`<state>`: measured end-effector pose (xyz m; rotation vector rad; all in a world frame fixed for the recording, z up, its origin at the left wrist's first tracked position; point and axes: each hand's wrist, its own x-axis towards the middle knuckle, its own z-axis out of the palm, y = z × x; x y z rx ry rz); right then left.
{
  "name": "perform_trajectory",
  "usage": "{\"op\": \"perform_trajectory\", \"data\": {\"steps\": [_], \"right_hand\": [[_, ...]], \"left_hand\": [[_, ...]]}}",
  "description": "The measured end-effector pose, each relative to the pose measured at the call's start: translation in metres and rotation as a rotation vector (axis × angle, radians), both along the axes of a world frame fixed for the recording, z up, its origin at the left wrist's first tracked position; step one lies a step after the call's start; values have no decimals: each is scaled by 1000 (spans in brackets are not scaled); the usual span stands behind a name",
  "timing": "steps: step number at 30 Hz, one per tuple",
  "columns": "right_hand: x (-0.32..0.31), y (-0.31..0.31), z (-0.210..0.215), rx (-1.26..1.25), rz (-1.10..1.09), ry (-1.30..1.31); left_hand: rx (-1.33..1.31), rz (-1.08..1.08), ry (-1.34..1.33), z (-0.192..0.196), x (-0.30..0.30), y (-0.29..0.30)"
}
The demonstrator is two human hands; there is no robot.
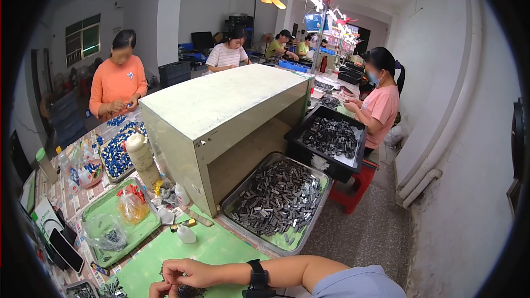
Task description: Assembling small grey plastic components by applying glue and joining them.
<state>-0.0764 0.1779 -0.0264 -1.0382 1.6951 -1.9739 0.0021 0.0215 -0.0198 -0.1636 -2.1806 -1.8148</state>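
At the lower edge, my right hand (189,272) is bent over the green mat (221,245) with its fingers curled and pinched together. My left hand (159,290) meets it fingertip to fingertip and is partly cut off by the picture's edge. Whatever the fingers pinch is too small or hidden to make out. Beneath my right hand lies a small heap of tiny dark parts (190,291). A small white squeeze bottle (186,234) stands on the mat beyond my hands. Close to it lie a yellow-and-black stick (183,224) and a greyish bar (201,218).
A metal tray (327,185) of dark metallic pieces sits right, beside a beige open-fronted box (182,157). Behind stands a black bin (352,170) near a red stool (353,190). Left are a green tray (118,248) with plastic bags, a phone (66,250) and a tumbler (142,161). Several people work around.
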Motion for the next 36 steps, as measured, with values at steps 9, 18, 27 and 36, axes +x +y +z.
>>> {"op": "perform_trajectory", "data": {"steps": [9, 18, 27, 36], "right_hand": [[0, 2, 6, 31, -12, 18], [9, 3, 9, -47, -75, 17], [3, 5, 1, -123, -144, -15], [2, 6, 24, -165, -238, 25]], "left_hand": [[65, 28, -42, 4, 2, 4], [77, 92, 69, 36, 11, 7], [75, -1701, -185, 127, 48, 84], [448, -1647, 26, 112, 54, 100]]}}
